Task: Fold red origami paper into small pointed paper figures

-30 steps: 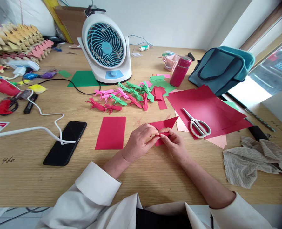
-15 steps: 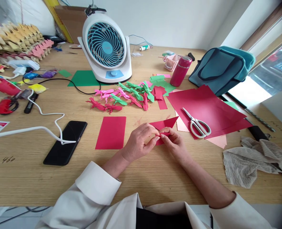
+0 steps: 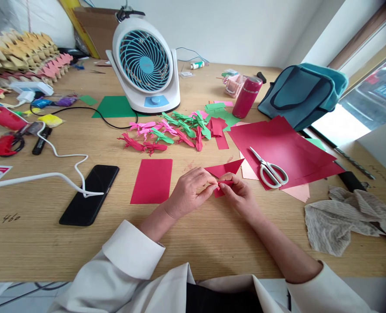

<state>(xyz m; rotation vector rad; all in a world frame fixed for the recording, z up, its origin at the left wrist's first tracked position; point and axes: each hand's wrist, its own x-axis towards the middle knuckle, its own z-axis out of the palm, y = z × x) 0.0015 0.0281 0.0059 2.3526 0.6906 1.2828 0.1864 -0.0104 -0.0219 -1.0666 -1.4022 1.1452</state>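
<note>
A partly folded piece of red paper [image 3: 226, 168] is held between my two hands, with a pointed flap showing beyond the fingers. My left hand [image 3: 193, 190] pinches its near edge with thumb and forefinger. My right hand [image 3: 238, 193] grips the same piece from the right, the two thumbs almost meeting; the fold under the fingertips is hidden. A flat red paper rectangle [image 3: 152, 181] lies left of my hands. Beyond them is a pile of folded paper figures [image 3: 176, 130] in pink, green and red.
White-handled scissors [image 3: 271, 171] rest on large red sheets [image 3: 297, 152] at right. A phone [image 3: 90, 194] with a white cable lies left. A fan [image 3: 146, 65] stands behind; a red flask [image 3: 247, 98] and a teal bag [image 3: 300, 95] are back right, a crumpled cloth [image 3: 346, 221] front right.
Both hands stay in almost the same place, still pinching the red paper. The fingertips and the paper's near part shift very slightly.
</note>
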